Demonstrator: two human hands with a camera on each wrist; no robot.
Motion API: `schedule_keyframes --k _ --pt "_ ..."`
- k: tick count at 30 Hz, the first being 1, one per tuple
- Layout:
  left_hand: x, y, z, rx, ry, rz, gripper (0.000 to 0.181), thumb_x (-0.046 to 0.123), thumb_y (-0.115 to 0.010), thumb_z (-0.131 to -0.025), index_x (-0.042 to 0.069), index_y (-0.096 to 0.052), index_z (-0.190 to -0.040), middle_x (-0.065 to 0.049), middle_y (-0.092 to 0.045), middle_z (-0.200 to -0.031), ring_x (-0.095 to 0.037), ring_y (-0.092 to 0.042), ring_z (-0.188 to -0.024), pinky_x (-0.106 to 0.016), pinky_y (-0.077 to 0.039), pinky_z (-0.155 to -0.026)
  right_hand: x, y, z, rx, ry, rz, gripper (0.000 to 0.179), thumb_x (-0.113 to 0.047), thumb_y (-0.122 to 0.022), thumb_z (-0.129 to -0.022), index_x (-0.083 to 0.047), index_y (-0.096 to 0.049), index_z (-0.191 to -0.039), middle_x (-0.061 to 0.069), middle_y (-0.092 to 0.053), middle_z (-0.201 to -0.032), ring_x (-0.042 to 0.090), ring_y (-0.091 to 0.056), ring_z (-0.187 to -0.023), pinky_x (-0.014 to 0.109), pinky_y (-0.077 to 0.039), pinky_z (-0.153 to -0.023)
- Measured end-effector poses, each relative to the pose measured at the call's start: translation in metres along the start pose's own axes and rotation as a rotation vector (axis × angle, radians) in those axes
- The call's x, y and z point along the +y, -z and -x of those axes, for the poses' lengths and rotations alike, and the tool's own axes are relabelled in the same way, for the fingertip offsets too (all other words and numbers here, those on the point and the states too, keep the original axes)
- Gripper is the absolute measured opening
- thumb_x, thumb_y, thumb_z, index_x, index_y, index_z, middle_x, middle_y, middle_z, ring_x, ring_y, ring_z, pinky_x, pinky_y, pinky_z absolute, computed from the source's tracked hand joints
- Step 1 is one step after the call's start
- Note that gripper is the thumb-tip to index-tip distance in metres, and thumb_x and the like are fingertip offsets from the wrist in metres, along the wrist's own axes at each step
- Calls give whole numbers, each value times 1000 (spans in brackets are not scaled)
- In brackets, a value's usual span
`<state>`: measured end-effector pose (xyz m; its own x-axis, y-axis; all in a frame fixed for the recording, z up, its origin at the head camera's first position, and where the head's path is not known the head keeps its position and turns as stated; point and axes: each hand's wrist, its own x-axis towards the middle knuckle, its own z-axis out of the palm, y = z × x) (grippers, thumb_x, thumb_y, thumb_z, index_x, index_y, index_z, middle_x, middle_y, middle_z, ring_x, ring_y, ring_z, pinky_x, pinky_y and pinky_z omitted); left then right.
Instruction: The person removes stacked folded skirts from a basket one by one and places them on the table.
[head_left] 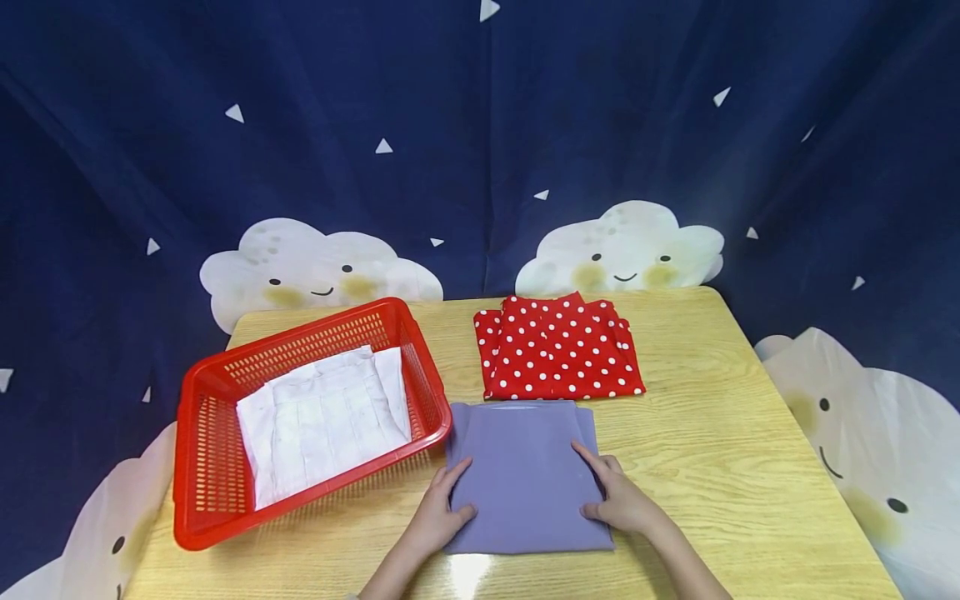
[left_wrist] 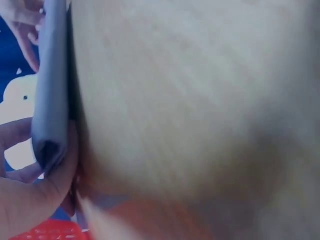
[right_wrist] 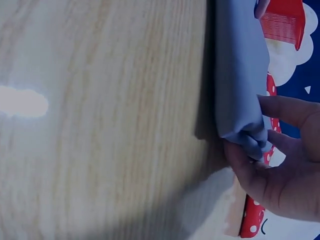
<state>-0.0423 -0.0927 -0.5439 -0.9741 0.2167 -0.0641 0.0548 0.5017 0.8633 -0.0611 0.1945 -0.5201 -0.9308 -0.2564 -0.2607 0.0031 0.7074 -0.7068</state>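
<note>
Folded purple cloth (head_left: 527,477), left hand (head_left: 439,516) and right hand (head_left: 625,502) gripping its sides

Navy curtain (head_left: 600,100) with white triangles (head_left: 384,147) and smiling clouds (head_left: 630,242), pale wood-grain table (head_left: 750,467), bright glare (right_wrist: 22,102) on its top

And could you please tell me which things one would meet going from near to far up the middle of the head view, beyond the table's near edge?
Folded purple cloth → red polka-dot cloth → dark blue curtain.
</note>
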Motion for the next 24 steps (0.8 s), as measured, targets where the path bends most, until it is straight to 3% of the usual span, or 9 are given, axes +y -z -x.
schedule_keyframes --k 8,16,19,24 --pt "10 14 4 -32 9 -166 55 8 -66 -75 0 -50 -127 -28 -45 -121 -43 -48 -110 -55 -40 -89 -10 13 -1 -23 -64 94 77 -5 -73 -70 -15 -40 -139 19 -43 -116 24 -50 -86 41 -45 -74" --pt "19 33 12 64 -103 -371 52 12 -69 -76 3 -54 -124 -16 -51 -119 -34 -51 -109 -48 -45 -86 -24 25 -9 82 52 218 62 -10 -66 -80 -11 -41 -137 27 -39 -129 41 -51 -107 56 -43 -85" --pt "23 40 14 96 -151 -383 51 11 -70 -76 5 -54 -124 -11 -52 -118 -29 -51 -109 -45 -46 -86 -31 26 -15 110 104 219 60 -10 -64 -81 -10 -42 -137 26 -40 -129 42 -48 -112 57 -41 -89" --pt "29 53 18 174 -238 -328 49 9 -71 -76 10 -56 -122 -2 -55 -117 -18 -51 -109 -38 -46 -89 -45 21 -27 153 171 224 60 -9 -66 -80 -11 -44 -135 22 -42 -129 39 -45 -116 55 -40 -91"
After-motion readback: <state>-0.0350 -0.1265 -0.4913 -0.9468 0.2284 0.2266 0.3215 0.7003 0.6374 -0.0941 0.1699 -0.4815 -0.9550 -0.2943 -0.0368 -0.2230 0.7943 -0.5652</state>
